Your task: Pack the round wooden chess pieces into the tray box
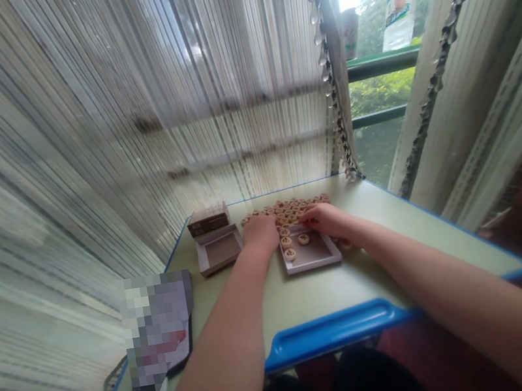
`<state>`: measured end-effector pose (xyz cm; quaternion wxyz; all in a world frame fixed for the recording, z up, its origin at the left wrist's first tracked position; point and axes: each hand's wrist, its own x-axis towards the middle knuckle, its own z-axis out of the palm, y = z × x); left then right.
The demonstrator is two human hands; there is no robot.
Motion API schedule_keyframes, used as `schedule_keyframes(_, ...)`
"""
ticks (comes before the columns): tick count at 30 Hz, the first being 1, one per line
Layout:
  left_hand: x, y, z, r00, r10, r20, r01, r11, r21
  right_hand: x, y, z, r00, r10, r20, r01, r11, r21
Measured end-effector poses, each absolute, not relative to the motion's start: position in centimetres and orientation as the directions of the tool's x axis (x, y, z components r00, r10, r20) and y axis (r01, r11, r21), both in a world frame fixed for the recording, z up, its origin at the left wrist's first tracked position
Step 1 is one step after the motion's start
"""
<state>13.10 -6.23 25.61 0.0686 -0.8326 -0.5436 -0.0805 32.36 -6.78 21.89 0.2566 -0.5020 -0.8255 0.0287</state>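
A pale table [336, 292] fills the lower centre of the frame. Just right of middle sits a shallow box [314, 266]. The left hand [260, 233] and right hand [328, 218] flank its far edge; I cannot tell either grip. Round pieces [303, 239] lie inside and clustered beyond.

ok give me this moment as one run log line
left hand: at round pieces | right hand: at round pieces | grasps: unclear | tray: pieces inside | second tray: farther left
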Motion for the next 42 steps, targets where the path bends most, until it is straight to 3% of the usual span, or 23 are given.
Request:
schedule_keyframes(5, 13.1, -6.3, 25.9, 0.393, 0.906, 0.159, 0.917, -0.4, 0.011, 32.4, -7.0, 22.2, -0.34, 0.83, 0.442, 0.809, 0.498, -0.312)
schedule_keyframes(8, 12.9, -6.2, 25.9, 0.382, 0.91, 0.16, 0.92, -0.391, 0.032, 32.1, -8.0, 22.8, -0.357, 0.801, 0.481, 0.834, 0.505, -0.222)
schedule_keyframes(12, 12.9, -6.1, 25.9, 0.368, 0.916, 0.162, 0.923, -0.38, 0.051, 31.7, -9.5, 23.3, -0.442, 0.797, 0.411, 0.827, 0.54, -0.157)
schedule_keyframes(26, 12.9, -5.9, 25.7, 0.349, 0.928, 0.133, 0.929, -0.361, 0.08, 30.9, -10.6, 24.1, -0.564, 0.76, 0.322, 0.754, 0.633, -0.174)
schedule_keyframes(31, 12.9, -6.0, 25.8, 0.336, 0.936, 0.109, 0.933, -0.346, 0.097, 29.8, -11.9, 24.9, -0.529, 0.758, 0.381, 0.73, 0.636, -0.252)
schedule_keyframes(42, 13.0, -6.0, 25.8, 0.344, 0.934, 0.1, 0.931, -0.353, 0.089, 28.3, -12.2, 23.9, -0.62, 0.642, 0.452, 0.63, 0.75, -0.202)
